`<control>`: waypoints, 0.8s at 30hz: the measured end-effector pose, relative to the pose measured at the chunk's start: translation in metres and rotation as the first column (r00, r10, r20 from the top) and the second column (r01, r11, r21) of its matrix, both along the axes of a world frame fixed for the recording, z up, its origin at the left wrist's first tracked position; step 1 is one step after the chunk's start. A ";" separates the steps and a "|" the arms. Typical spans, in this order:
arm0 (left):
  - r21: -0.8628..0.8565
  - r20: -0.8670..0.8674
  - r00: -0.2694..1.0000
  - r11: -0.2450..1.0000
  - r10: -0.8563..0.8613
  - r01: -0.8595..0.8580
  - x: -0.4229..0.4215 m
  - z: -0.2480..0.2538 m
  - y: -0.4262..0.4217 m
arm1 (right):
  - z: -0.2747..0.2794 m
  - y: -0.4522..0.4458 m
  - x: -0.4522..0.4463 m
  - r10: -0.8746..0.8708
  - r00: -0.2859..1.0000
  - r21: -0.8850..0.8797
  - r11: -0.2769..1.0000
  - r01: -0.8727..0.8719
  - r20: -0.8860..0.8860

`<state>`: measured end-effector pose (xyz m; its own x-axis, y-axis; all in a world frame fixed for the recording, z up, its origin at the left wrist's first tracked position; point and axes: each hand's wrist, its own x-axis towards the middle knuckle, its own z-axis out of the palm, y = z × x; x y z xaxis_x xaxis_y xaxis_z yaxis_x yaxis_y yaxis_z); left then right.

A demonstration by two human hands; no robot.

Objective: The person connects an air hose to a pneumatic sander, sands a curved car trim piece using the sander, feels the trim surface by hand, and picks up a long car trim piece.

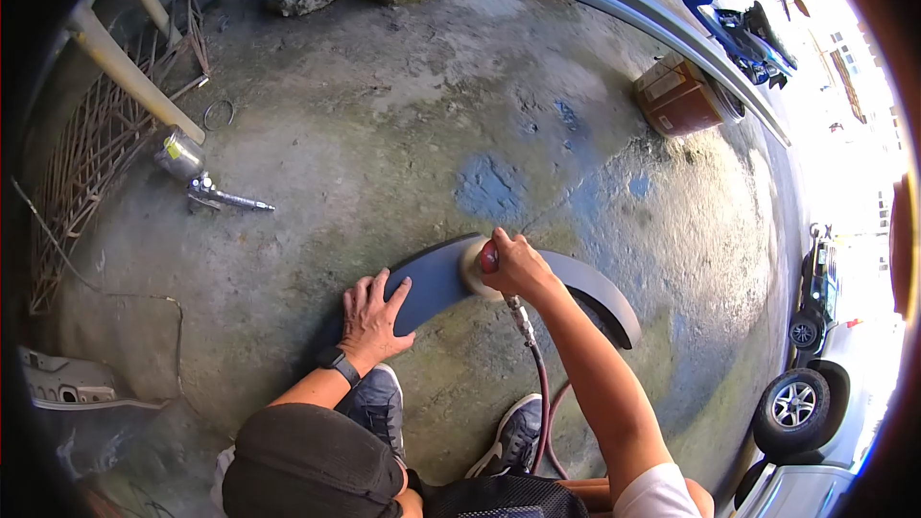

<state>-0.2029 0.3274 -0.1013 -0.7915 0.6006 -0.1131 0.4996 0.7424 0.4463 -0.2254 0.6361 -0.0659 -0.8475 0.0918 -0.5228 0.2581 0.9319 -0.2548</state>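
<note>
A curved dark grey panel (420,290), shaped like a fender flare, lies on the concrete in front of my feet. My left hand (372,318) rests on its left part, fingers spread and open. My right hand (520,267) is closed around the red top of an air sander (490,257), whose round pad sits against the middle of the panel. The pad looks blurred. From the sander's metal fitting, a dark red air hose (543,386) runs back between my legs. Part of the panel's left end is hidden behind my left hand and wrist.
A spray gun (203,173) stands at the left beside a rusty metal lattice (91,173). A long trim strip (614,10) crosses the top right above a brown bucket (676,96). A blue motorcycle (720,14) and parked vehicles (794,405) line the right side.
</note>
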 end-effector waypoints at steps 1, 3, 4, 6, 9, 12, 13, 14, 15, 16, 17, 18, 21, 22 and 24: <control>0.005 -0.007 1.000 1.000 0.002 -0.002 0.000 -0.001 0.000 | 0.000 0.002 0.003 0.020 1.000 0.000 1.000 -0.020 0.010; 0.003 -0.003 1.000 1.000 0.003 -0.003 0.000 -0.001 0.000 | 0.001 0.006 0.005 0.021 0.999 0.004 1.000 -0.021 0.034; -0.003 -0.002 1.000 1.000 0.001 -0.001 0.000 -0.001 0.000 | 0.002 0.007 0.006 0.019 0.998 0.003 1.000 -0.019 0.056; -0.006 -0.001 1.000 1.000 -0.002 0.002 0.000 0.001 0.001 | 0.004 0.001 0.003 0.012 0.999 0.006 1.000 -0.012 0.039; -0.013 -0.002 1.000 1.000 -0.007 0.007 0.000 0.000 0.003 | 0.008 -0.016 -0.008 0.018 1.000 -0.001 1.000 -0.018 0.006; -0.013 0.002 1.000 1.000 -0.007 0.007 -0.001 0.001 0.001 | 0.008 -0.032 -0.014 0.044 0.999 -0.007 0.999 -0.045 -0.029; -0.003 0.012 1.000 1.000 -0.009 0.009 0.000 0.001 0.000 | 0.011 -0.035 -0.013 0.042 0.999 -0.013 0.999 -0.042 -0.020; -0.004 0.011 1.000 1.000 -0.002 0.002 0.000 0.001 -0.001 | 0.013 -0.037 -0.011 0.039 0.999 -0.016 0.999 -0.039 -0.010; -0.003 0.007 1.000 1.000 -0.004 0.004 0.000 0.000 -0.001 | 0.013 -0.038 -0.008 0.045 0.999 -0.014 0.999 -0.046 -0.009; 0.000 0.003 1.000 1.000 -0.007 0.007 0.001 -0.001 -0.001 | 0.014 -0.038 -0.004 0.057 0.998 -0.007 0.998 -0.057 0.008; 0.004 0.006 1.000 1.000 -0.004 0.004 0.001 -0.002 -0.001 | 0.015 -0.037 -0.002 0.066 0.997 0.000 0.998 -0.066 0.026; -0.003 0.006 1.000 1.000 -0.003 0.003 0.001 -0.002 -0.001 | 0.017 -0.037 -0.002 0.066 0.997 0.004 0.998 -0.067 0.029; -0.013 0.008 1.000 1.000 -0.006 0.007 -0.001 0.000 0.001 | 0.018 -0.040 -0.009 0.070 0.995 0.008 0.997 -0.071 0.067; -0.017 0.013 1.000 1.000 -0.007 0.007 0.000 0.001 0.001 | 0.017 -0.042 -0.015 0.059 0.997 0.008 0.998 -0.060 0.053; -0.012 0.008 1.000 1.000 -0.009 0.009 0.000 0.000 0.000 | 0.016 -0.046 -0.018 0.048 0.998 0.003 0.999 -0.048 0.036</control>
